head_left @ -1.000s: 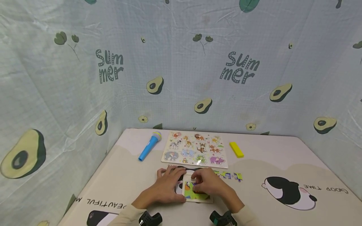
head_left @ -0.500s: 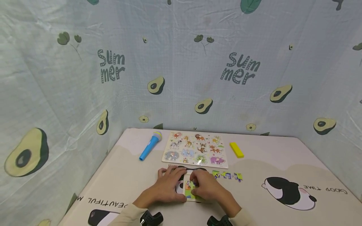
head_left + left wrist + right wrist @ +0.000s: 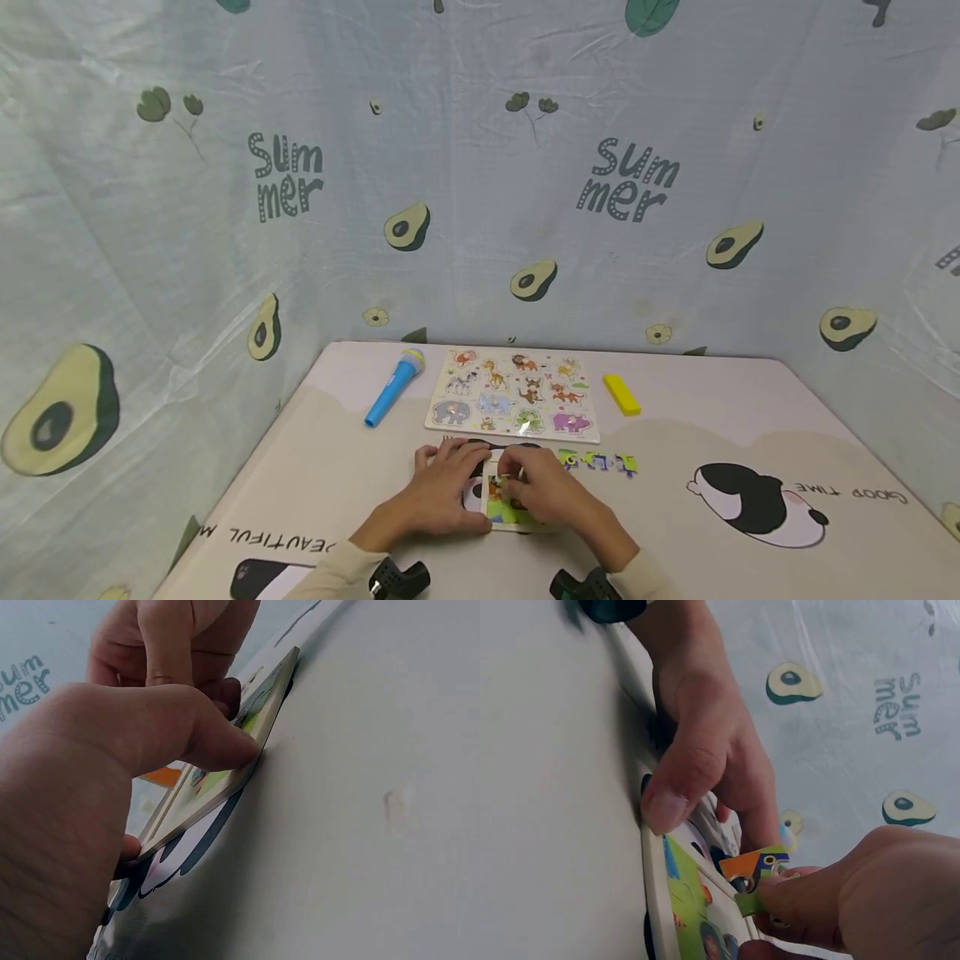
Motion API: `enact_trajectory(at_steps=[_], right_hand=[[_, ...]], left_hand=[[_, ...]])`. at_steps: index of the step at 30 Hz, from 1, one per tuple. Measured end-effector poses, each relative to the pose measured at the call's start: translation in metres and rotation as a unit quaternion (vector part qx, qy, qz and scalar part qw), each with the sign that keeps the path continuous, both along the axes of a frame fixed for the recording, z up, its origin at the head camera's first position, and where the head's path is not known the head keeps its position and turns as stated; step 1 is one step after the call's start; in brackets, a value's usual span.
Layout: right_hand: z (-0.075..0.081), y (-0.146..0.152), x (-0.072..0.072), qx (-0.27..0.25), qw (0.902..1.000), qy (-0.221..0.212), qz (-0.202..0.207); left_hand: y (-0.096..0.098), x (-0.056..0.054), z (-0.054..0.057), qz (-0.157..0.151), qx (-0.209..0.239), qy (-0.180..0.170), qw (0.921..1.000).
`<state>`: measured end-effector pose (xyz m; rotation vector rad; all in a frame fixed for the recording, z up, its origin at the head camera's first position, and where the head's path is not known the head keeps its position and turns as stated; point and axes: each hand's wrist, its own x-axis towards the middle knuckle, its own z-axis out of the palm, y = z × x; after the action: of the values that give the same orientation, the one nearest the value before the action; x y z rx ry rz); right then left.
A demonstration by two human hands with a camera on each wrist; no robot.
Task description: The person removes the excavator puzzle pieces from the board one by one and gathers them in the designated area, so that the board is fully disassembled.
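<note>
A small wooden puzzle board [image 3: 501,513] with a pale frame and a green, colourful picture lies between the hands. The left hand [image 3: 442,493] holds it at its left side, the thumb on the near edge and the fingers toward the far edge. In the right wrist view, the right hand [image 3: 896,896] pinches a jigsaw piece [image 3: 757,866], orange, green and dark purple with a printed eye. That piece is tilted above the puzzle board [image 3: 686,889]. From the head view, the right hand [image 3: 546,487] hides much of the board's right part.
Several loose jigsaw pieces [image 3: 596,461] lie in a row right of the board. Behind stands out a larger animal puzzle [image 3: 513,396], lying flat. A blue toy microphone [image 3: 393,390] is at its left, a yellow block [image 3: 622,395] at its right. A patterned curtain [image 3: 465,167] encloses the table.
The right hand has shifted slightly left and toward the far side over the board. The left hand keeps its hold. The head view has turned slightly.
</note>
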<state>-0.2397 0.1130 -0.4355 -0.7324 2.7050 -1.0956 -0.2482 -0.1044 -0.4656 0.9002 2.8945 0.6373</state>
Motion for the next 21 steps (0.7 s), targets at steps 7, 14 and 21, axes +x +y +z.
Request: enact_trajectory(at_steps=[7,14,21], right_hand=[[0.001,0.025,0.001,-0.051,0.9963,0.015,-0.068],[-0.004,0.053,0.003,-0.079,0.9882,0.016,-0.131],[-0.012,0.078,0.005,-0.103,0.9772,-0.009,-0.185]], left_hand=[[-0.001,-0.001,-0.001,0.003,0.004,0.003,1.0000],[-0.002,-0.001,-0.003,0.008,0.002,0.008,0.9999],[0.002,-0.001,-0.002,0.004,0.003,0.011,0.9999]])
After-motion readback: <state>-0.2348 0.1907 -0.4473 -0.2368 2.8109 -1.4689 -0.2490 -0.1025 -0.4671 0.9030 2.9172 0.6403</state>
